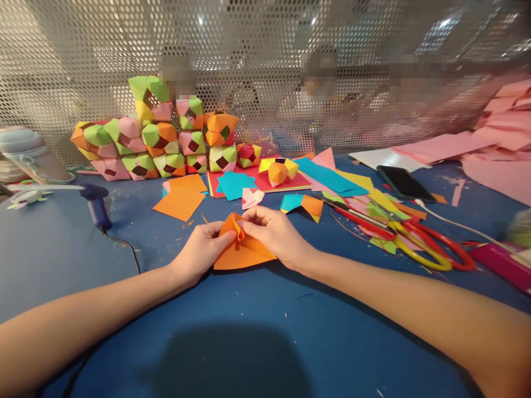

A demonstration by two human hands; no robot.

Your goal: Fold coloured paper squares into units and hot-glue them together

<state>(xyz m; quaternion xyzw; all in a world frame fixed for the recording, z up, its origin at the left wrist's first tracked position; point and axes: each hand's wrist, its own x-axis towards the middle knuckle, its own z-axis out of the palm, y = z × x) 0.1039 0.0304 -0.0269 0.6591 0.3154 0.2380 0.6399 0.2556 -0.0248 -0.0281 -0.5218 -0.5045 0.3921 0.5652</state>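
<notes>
An orange sheet of paper [244, 255] is held between both hands over the blue table. Its far edge is pinched up into a small standing fold at the middle. My left hand [203, 246] grips the paper's left side, thumb on top near the fold. On the right side, my right hand [274, 235] pinches the same sheet beside the fold, thumb and fingers closed on it. Just beyond the hands lie blue paper squares [236, 185], a small pink folded piece [251, 197] and a blue-and-orange folded strip [302, 205].
Folded paper balls [160, 138] stand stacked at the back left against a perforated metal screen [265, 66]. A glue gun [96, 207] with its cord is at left. Scissors [415, 243], paper scraps and a phone [404, 183] lie at right. Pink sheets [498, 166] pile up far right.
</notes>
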